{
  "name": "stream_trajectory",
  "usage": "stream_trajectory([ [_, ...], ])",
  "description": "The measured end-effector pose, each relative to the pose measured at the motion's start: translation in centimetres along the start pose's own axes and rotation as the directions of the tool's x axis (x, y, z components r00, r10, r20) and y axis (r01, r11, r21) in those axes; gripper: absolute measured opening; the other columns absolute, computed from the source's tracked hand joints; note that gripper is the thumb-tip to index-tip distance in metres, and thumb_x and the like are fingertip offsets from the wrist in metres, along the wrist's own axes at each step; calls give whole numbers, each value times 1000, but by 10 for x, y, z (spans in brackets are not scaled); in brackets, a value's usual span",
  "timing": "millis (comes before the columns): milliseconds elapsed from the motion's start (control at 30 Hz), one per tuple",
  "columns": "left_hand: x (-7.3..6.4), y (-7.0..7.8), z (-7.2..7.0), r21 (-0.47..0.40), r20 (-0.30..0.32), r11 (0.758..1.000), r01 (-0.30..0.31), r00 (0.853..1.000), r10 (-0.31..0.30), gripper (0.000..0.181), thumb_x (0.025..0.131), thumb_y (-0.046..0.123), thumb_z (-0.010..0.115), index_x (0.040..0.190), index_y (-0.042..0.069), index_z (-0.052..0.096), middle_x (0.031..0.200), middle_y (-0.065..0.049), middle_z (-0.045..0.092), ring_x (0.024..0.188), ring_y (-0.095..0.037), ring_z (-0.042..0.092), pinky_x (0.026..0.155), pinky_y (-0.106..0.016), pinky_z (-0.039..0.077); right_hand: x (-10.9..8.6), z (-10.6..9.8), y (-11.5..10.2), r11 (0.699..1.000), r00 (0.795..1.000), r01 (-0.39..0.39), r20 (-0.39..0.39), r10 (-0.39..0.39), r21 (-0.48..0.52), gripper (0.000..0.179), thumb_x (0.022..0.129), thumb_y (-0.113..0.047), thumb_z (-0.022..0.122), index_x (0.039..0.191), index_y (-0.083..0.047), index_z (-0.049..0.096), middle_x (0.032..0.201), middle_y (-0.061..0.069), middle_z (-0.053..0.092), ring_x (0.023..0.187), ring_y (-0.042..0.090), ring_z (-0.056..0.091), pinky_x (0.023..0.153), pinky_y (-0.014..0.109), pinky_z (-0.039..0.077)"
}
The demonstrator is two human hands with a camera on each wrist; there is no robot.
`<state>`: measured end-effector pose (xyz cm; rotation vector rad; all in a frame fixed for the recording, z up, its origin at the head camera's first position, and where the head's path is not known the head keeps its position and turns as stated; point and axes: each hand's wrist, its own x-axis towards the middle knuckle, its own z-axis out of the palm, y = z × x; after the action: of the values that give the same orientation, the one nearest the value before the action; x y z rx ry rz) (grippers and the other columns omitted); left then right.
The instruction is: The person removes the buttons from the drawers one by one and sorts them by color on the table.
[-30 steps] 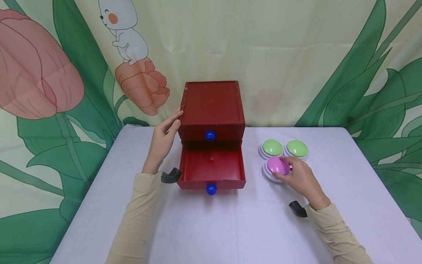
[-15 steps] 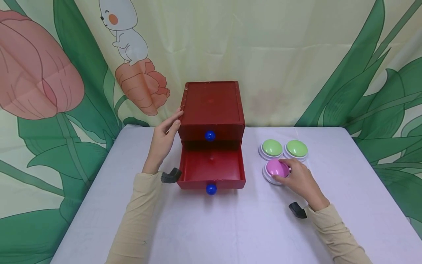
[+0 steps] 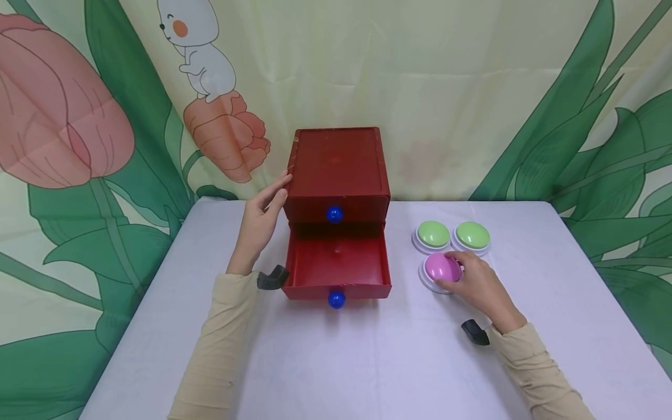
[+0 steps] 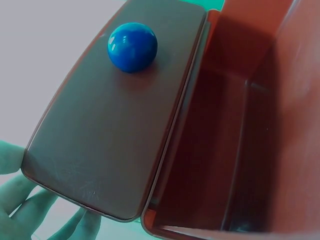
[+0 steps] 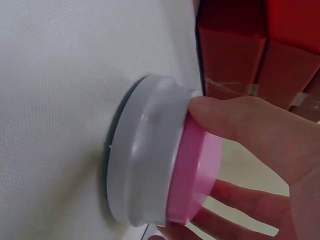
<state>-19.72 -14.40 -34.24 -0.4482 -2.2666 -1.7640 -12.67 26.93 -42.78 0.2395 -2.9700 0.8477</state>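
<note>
My right hand (image 3: 483, 286) grips a round push button with a pink dome (image 3: 441, 266) and a white base. Thumb and fingers lie on opposite sides of it. The base (image 5: 145, 150) rests on the white cloth in the right wrist view. Left of it stands a small dark red drawer cabinet (image 3: 336, 163), its upper drawer in and its lower drawer (image 3: 310, 293) pulled out. Each drawer front has a blue ball knob (image 3: 334, 214). My left hand (image 3: 257, 224) rests its extended fingers against the cabinet's left side; the fingertips are partly hidden in the left wrist view.
Two similar buttons with green domes, a left one (image 3: 433, 234) and a right one (image 3: 472, 235), sit just behind the pink one. The white-covered table (image 3: 378, 361) ends at a printed curtain (image 3: 446, 105) close behind the cabinet.
The pink button, slightly tilted a second ago, now sits level at nearly the same spot, with my right hand still on it. My left hand and the cabinet have not moved.
</note>
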Motion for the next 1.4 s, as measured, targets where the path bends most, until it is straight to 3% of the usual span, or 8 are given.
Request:
stream_trajectory([
  [200, 1, -1, -2, 10, -3, 1000, -1, 1000, 1, 41, 104, 24, 52, 144, 15, 55, 154, 3, 45, 142, -17, 41, 111, -45, 41, 3, -11, -5, 999, 1000, 13, 23, -12, -49, 62, 80, -26, 82, 125, 9, 59, 128, 32, 57, 118, 51, 53, 94, 64, 46],
  [467, 2, 1, -2, 8, -2, 1000, 2, 1000, -2, 41, 104, 27, 52, 144, 17, 55, 153, 6, 45, 142, -15, 42, 111, -44, 42, 10, -29, -22, 999, 999, 31, -10, -30, 10, 55, 88, -26, 76, 126, 9, 59, 125, 29, 60, 106, 49, 61, 89, 60, 52],
  [867, 1, -2, -2, 1, -6, 1000, 0, 1000, 0, 41, 104, 26, 52, 143, 16, 55, 153, 6, 45, 141, -15, 42, 110, -44, 43, 4, -31, -54, 989, 997, 66, -38, -61, 133, 43, 92, -15, 71, 128, 6, 59, 120, 23, 65, 102, 39, 65, 87, 55, 55],
  [1200, 1, -4, 0, -4, -9, 1000, 6, 1000, -6, 40, 104, 26, 52, 143, 16, 55, 153, 5, 45, 142, -14, 42, 112, -43, 41, -8, -30, -81, 964, 980, 183, -119, -163, 191, 42, 89, -11, 74, 128, 1, 62, 117, 18, 68, 96, 32, 70, 83, 50, 58],
  [1400, 1, -4, 1, -3, -7, 1000, 2, 1000, -2, 41, 104, 26, 52, 144, 15, 55, 154, 5, 45, 142, -14, 42, 111, -43, 42, -12, -28, -93, 958, 984, 164, -101, -144, 234, 40, 90, -14, 73, 126, -1, 64, 115, 16, 70, 93, 28, 71, 82, 46, 59],
])
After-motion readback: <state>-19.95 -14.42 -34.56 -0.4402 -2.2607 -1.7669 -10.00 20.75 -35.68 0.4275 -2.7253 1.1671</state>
